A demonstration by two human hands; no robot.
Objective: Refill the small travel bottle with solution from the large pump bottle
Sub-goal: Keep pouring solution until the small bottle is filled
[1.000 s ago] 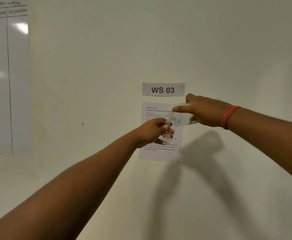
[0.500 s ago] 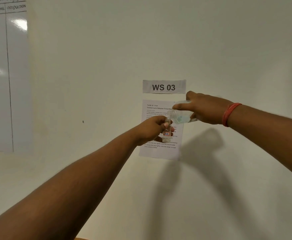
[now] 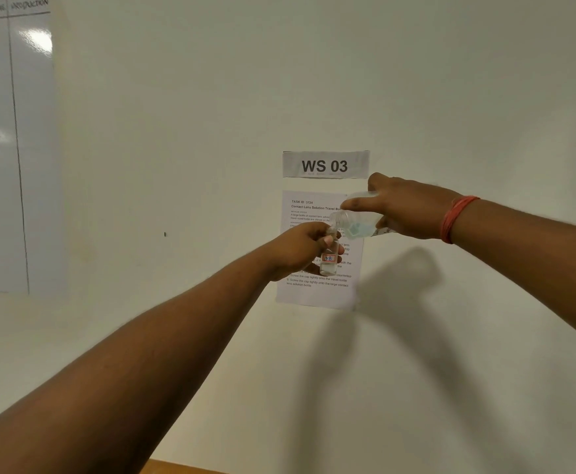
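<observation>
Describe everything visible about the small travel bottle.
The small travel bottle is clear, plastic-looking and uncapped, with a white label bearing a red-bordered box with handwritten marks. The left hand grips it upright before the instruction sheet. A little clear liquid sits at its bottom. The tilted large bottle, held by the right hand, meets its mouth.

travel bottle (image 3: pixel 329 260): clear plastic | whiteboard (image 3: pixel 2 148): glossy | sheet (image 3: pixel 317 289): matt paper
</observation>
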